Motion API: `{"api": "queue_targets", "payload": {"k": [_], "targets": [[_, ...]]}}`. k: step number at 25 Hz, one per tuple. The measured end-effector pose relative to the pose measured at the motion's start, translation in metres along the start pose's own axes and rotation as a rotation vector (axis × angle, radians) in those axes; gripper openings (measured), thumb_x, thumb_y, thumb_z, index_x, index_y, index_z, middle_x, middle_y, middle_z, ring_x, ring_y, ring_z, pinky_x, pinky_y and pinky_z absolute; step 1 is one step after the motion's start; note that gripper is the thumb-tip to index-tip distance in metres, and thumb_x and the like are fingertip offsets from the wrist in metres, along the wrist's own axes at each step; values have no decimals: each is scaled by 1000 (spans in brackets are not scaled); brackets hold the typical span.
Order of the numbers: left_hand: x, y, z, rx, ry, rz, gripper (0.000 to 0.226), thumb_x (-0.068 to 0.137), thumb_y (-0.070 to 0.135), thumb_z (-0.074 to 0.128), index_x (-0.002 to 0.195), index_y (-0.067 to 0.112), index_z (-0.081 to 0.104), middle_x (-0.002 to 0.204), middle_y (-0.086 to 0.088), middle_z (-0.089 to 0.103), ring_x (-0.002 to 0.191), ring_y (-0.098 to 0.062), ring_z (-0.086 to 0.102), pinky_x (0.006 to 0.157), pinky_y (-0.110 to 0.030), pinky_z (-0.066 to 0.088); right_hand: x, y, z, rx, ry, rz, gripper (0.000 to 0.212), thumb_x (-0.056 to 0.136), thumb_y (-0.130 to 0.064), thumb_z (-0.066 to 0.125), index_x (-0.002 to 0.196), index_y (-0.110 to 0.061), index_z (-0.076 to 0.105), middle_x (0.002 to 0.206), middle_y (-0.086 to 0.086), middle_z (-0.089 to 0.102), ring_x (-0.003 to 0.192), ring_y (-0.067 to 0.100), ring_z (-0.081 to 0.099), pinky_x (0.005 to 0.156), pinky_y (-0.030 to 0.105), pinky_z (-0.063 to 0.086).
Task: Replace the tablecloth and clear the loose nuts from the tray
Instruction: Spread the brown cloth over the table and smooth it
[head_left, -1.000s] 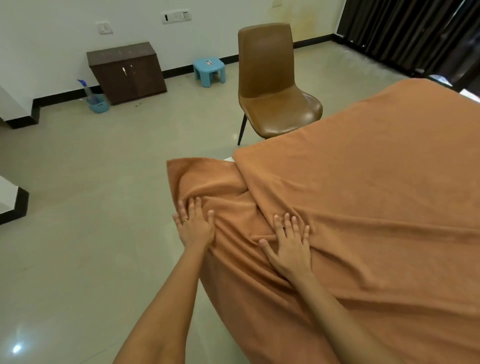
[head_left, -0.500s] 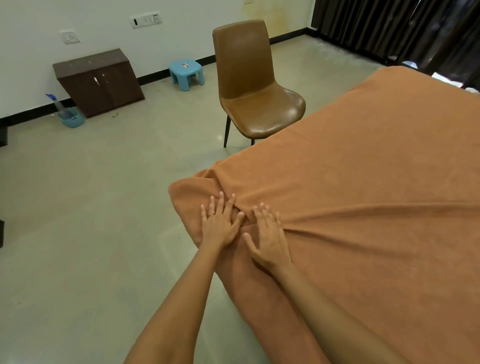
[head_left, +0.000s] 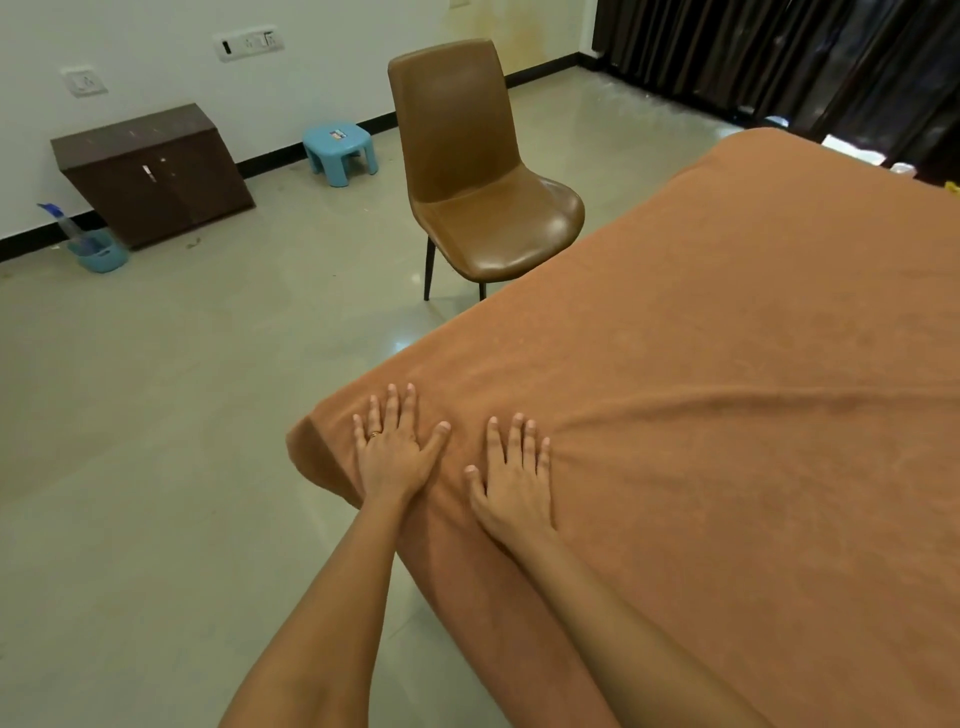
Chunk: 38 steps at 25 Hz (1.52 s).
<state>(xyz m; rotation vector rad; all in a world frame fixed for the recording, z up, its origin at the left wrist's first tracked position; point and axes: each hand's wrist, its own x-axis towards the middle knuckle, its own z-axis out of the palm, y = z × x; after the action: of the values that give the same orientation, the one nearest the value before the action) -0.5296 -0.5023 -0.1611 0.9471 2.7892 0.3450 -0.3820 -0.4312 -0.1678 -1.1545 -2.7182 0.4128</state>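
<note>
Corner smoothed flat.
Its bunched fold has gone; left hand and right hand press flat, fingers spread, gripping nothing, tablecloth beneath both palms. Cloth looks laid; tray unseen.

The orange-brown towelling tablecloth covers the desk wholly and runs off the right and near edges. The left forearm and right forearm are cut off at the near edge. The cloth hides the right side of the brown leather chair below its seat. The small white and yellow objects at far right cannot be identified.
</note>
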Motion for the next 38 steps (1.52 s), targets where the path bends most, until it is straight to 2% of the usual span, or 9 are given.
{"api": "queue_targets", "payload": {"k": [3, 6, 11, 16, 22, 26, 29, 32, 38], "targets": [[3, -5, 2, 15, 49, 23, 74, 89, 69, 22, 152, 33, 5, 160, 4, 3, 147, -19, -4, 118, -43, -7, -4, 58, -17, -73, 112, 56, 73, 87, -62, 27, 150, -25, 24, 157, 12, 16, 146, 29, 10, 116, 46, -2], [5, -6, 4, 17, 66, 29, 76, 85, 72, 15, 151, 34, 8, 160, 5, 5, 147, -18, -2, 119, -42, -6, -22, 106, -28, -131, 31, 140, 76, 86, -70, 23, 151, -30, 16, 158, 12, 12, 147, 28, 5, 116, 46, -1], [7, -6, 4, 12, 89, 24, 80, 83, 73, 12, 151, 32, 12, 160, 3, 10, 147, -19, 2, 119, -42, -3, -23, 104, -42, -50, 16, 105, 74, 90, -63, 24, 152, -23, 11, 158, 8, 2, 147, 24, -1, 117, 39, -8], [8, -6, 5, 9, 81, 26, 71, 91, 65, 28, 151, 29, 15, 159, -1, 12, 147, -21, 5, 118, -44, -2, -76, 135, -53, -118, 105, 320, 73, 90, -61, 22, 151, -21, 18, 158, 11, 10, 147, 26, 3, 117, 45, -5], [18, -7, -6, 37, -12, 53, 72, 90, 58, 18, 152, 22, 14, 159, -10, 11, 146, -30, 5, 116, -53, -3, -113, 116, -56, -33, 194, 437, 64, 94, -51, 28, 150, -20, 23, 158, 10, 13, 147, 21, 5, 118, 42, 3], [23, 18, -15, 135, 24, 426, 71, 85, 44, 22, 140, 2, 38, 147, -27, 33, 138, -43, 27, 114, -58, 12, -183, 151, -73, -28, 355, 851, 71, 89, -55, 27, 150, -18, 24, 154, 20, 23, 145, 30, 14, 117, 46, 8], [22, 41, -6, 102, -137, 644, 81, 84, 65, 14, 150, 19, 22, 157, -14, 16, 145, -34, 12, 116, -51, 2, -244, 187, -84, -88, 265, 1107, 82, 84, -68, 18, 152, -22, 17, 156, 20, 14, 145, 34, 5, 117, 52, 1], [12, 48, 8, 148, -208, 648, 87, 76, 77, 4, 151, 33, 1, 160, -6, 3, 147, -31, 0, 115, -47, -8, -285, 196, -82, -107, 197, 1238, 90, 77, -78, 7, 152, -29, 10, 158, 17, 6, 146, 33, -1, 117, 50, -4], [15, 42, 5, 140, -208, 635, 88, 73, 81, 2, 150, 38, 7, 160, -2, 8, 147, -28, 3, 116, -47, -3, -299, 176, -78, -105, 243, 1275, 86, 78, -77, 11, 150, -30, 18, 157, 14, 17, 145, 33, 11, 117, 48, 3]]}}
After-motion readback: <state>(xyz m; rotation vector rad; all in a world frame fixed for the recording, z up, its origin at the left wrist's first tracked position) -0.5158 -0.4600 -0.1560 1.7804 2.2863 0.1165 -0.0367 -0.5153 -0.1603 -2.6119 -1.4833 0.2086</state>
